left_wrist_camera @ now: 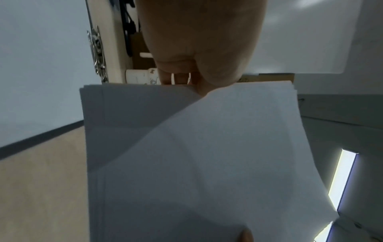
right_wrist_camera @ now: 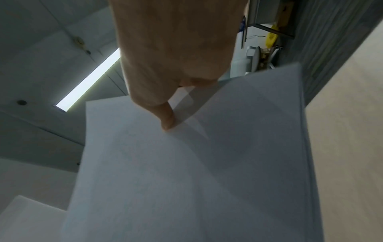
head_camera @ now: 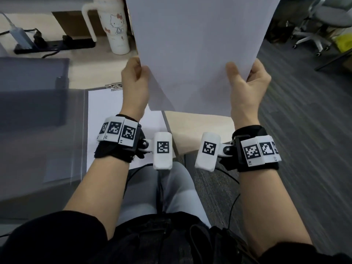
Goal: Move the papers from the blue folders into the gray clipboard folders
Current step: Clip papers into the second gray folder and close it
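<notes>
Folders lay left on the counter (head_camera: 200, 128): a gray clipboard folder (head_camera: 57, 130) open with sheets already under its clip. Left hand (head_camera: 135, 80) and right hand (head_camera: 245, 82) each pinched the upright paper stack (head_camera: 200, 44), not yet filed. Only a cartoon-cat tumbler (head_camera: 116, 25) showed printing; no readable text.

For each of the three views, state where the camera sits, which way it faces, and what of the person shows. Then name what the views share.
Head: on the head, looking down at both forearms, left hand and right hand holding the paper stack upright beside the gray clipboard folder.
Left wrist: along the hand toward the ceiling; fingers grip the stack.
Right wrist: likewise upward; thumb on the sheets.
Shared: all three show the stack.
</notes>
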